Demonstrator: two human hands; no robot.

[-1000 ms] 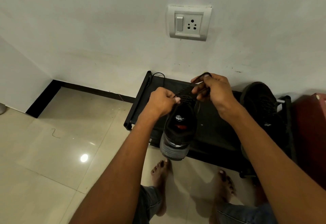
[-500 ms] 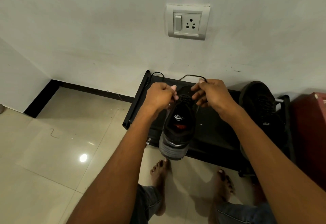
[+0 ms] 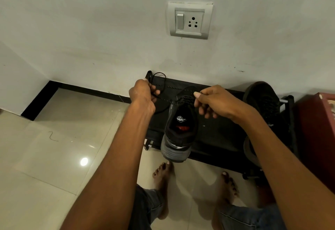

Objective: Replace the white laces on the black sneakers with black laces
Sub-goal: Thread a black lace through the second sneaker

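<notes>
The black sneaker (image 3: 180, 126) hangs heel-down over the front edge of the black shoe rack (image 3: 215, 135), bare tile floor (image 3: 63, 148) at 9 o'clock. The left hand (image 3: 142, 95) grips the black lace (image 3: 159, 85); the right hand (image 3: 215, 101) pinches the lace at the eyelets. A second black sneaker (image 3: 262, 101) sits on the rack at 3 o'clock.

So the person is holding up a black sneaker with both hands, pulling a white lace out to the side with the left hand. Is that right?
Not quite: the lace is black, not white. The head view shows the left hand gripping a black lace pulled out to the side, while the right hand holds the black sneaker near its eyelets.
</notes>
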